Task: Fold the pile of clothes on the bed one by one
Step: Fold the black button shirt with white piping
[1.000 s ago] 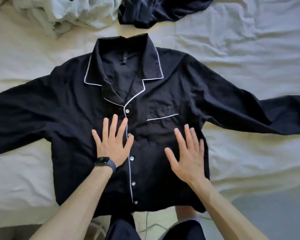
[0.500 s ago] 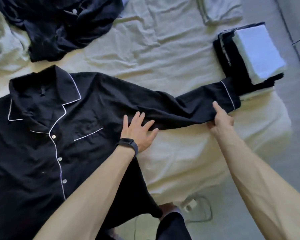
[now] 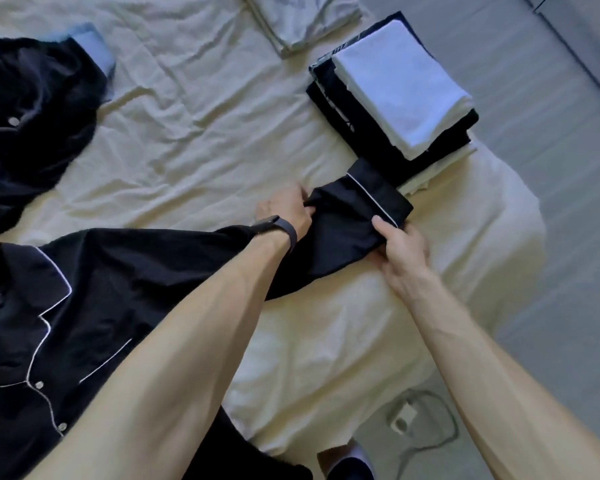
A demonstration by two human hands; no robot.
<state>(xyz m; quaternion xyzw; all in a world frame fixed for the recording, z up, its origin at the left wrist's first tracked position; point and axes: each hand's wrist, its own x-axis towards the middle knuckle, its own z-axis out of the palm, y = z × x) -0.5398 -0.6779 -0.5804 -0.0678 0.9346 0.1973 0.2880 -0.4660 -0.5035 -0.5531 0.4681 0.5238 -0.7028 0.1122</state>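
While the dark pyjama shirt (image 3: 94, 306) lies spread face up on the bed (image 3: 194, 133), buttoned, collar toward the far left, I've got both hands on its one outstretched sleeve (image 3: 340, 233) near the cuff (image 3: 378, 195), white piping showing. My left hand (image 3: 288, 213), watch band on the wrist, has its fingers (image 3: 307, 211) pinched shut on the far edge of the sleeve, my right hand (image 3: 402, 247) grips the near edge just below the cuff, thumb on top. The cuff end sits just beside, maybe touching, the folded stack (image 3: 395, 98) at the bed's right corner, black pieces with a white one on top and pale ones under. Another pale folded piece (image 3: 302, 19) lies further back. Progress, my read: several items done and stacked, this shirt only at its first fold, sleeve not yet brought over the body, other sleeve out of view. Still unfolded: a crumpled dark garment (image 3: 32, 123) at far left with something light blue (image 3: 94, 43) poking out behind it, so at least one or two more after this. Can't tell if more pile sits beyond the frame. Floor (image 3: 551, 237) at right, a charger and cable (image 3: 416, 417) lying near the bed's edge, not in the way
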